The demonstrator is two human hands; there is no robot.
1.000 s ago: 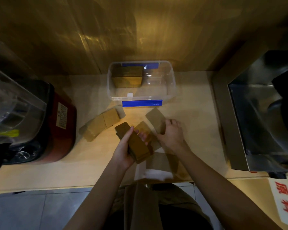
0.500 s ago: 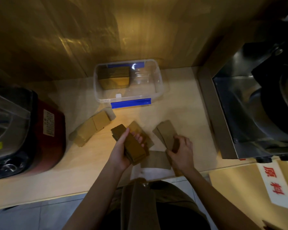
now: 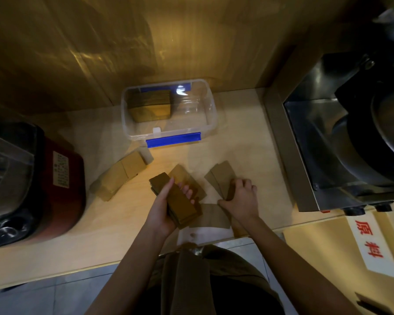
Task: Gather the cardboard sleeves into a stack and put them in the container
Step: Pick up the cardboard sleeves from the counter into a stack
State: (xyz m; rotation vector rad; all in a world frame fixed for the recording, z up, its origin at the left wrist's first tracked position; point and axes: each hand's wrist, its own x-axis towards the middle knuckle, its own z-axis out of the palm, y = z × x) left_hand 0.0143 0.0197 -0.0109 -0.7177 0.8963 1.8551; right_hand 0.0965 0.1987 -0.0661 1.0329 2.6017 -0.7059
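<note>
My left hand [image 3: 162, 208] grips a thick stack of brown cardboard sleeves [image 3: 176, 200] just above the counter. My right hand [image 3: 240, 198] closes on a couple of loose sleeves [image 3: 220, 176] lying flat to the right of that stack. One more sleeve [image 3: 210, 215] lies flat near the counter's front edge between my wrists, and another [image 3: 182, 175] peeks out behind the held stack. A clear plastic container [image 3: 208, 105] with blue latches stands at the back, with a sleeve stack [image 3: 149, 105] inside its left half. A toppled row of sleeves [image 3: 121, 175] rests left of my hands.
A red-based blender [image 3: 55, 178] with a clear jug stands at the left. A steel machine [image 3: 341, 133] fills the right side. The wooden wall rises behind the container. A lower surface at the right carries a white label with red characters [image 3: 371, 244].
My right hand slid a pair of loose sleeves from the middle of the counter toward the right and closed over them. The left hand kept its stack. The view shifted right.
</note>
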